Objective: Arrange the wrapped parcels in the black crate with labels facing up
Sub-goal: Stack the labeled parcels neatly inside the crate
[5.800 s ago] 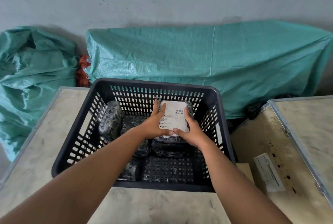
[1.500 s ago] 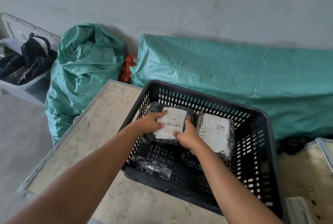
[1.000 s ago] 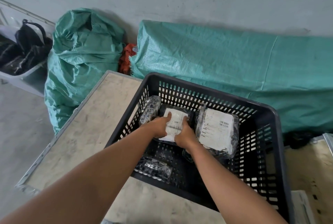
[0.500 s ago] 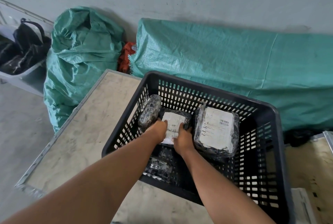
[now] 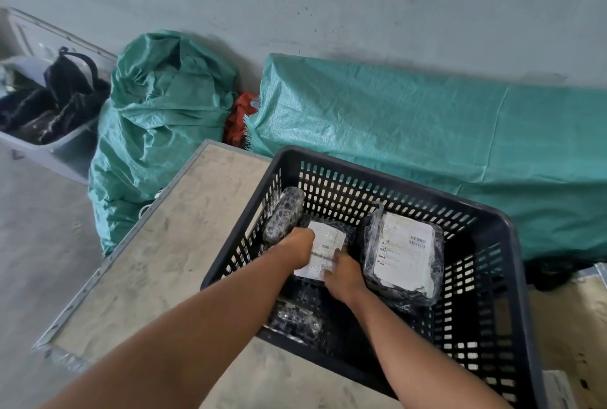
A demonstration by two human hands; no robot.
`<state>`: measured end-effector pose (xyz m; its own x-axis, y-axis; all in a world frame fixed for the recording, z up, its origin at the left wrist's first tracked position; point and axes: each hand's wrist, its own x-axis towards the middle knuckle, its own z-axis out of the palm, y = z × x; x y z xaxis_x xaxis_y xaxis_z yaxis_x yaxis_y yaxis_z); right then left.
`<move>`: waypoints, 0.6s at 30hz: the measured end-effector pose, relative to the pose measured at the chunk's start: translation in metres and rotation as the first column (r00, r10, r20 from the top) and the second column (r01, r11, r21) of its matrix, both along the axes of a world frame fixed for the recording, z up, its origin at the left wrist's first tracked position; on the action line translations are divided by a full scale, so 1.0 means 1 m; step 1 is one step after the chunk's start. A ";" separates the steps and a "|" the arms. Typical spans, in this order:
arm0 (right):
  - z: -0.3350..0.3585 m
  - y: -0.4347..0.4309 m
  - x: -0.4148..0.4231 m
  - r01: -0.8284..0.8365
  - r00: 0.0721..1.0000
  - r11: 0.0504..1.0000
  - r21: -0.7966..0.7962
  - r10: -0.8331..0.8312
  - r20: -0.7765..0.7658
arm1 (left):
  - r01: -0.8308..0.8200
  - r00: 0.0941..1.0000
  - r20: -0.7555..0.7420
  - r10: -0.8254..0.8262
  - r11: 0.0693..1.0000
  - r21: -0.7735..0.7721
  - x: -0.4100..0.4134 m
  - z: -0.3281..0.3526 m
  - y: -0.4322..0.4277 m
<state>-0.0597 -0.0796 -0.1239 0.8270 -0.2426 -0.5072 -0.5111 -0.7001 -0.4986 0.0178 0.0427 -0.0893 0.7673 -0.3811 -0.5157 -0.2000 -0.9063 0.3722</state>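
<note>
- The held parcel point(image 5: 323, 252) lies label-up, low in the black crate point(image 5: 492, 293), long axis running away from the person.
- Left hand point(image 5: 295, 249) and right hand point(image 5: 343, 274) clamp its 2 long sides (fingertips hidden).
- The labelled parcel point(image 5: 402, 255) sits just right.
- 1.5 seconds ago the held parcel was higher.

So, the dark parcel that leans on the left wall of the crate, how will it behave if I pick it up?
The leaning parcel looks wrapped in glossy film, so it may be slippery. It stands on edge against the black crate wall, so a nudge would probably tip it flat. Its rounded, firm outline suggests it would hold its shape rather than flop.
</note>
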 end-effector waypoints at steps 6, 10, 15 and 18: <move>0.023 0.002 0.006 0.040 0.998 0.989 0.144 -0.046 0.035 | -0.023 0.980 0.180 0.091 0.936 -0.351 -0.002 0.080 0.022; 0.037 0.013 0.018 0.018 0.988 0.983 0.181 -0.045 0.145 | 0.058 0.878 0.454 0.155 0.906 -0.420 -0.013 0.113 0.083; 0.048 0.052 0.032 -0.133 0.951 0.950 0.284 0.041 0.308 | 0.014 0.931 0.354 0.089 0.960 -0.278 -0.028 0.106 0.143; 0.043 0.080 0.034 -0.221 0.933 0.943 0.249 0.130 0.336 | -0.015 0.959 0.260 0.109 0.941 -0.339 -0.033 0.094 0.151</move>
<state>-0.0259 0.0008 -0.0806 0.9694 0.0343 -0.2432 -0.1801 -0.5741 -0.7987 -0.0154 0.1932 0.0052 0.8871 -0.4407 -0.1373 -0.2832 -0.7545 0.5920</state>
